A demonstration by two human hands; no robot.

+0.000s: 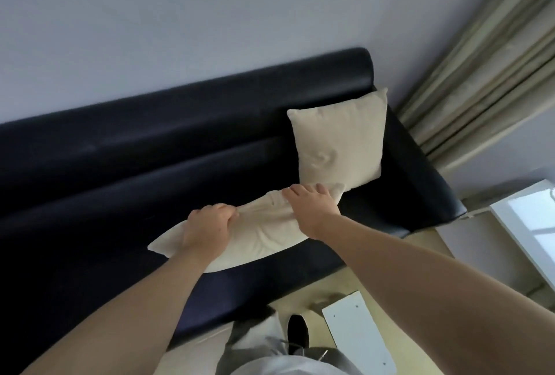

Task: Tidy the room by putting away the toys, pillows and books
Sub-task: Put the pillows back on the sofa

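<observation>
The pillow step is going on: the left hand and right hand are both gripping a cream pillow by its top edge, fingers curled, over the dark sofa at frame centre. Next it is probably needing standing beside the second pillow, which is leaning at centre right; a curtain is hanging upper right

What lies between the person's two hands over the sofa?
Only the held cream pillow, bunched between left hand and right hand, in the head view.
</observation>
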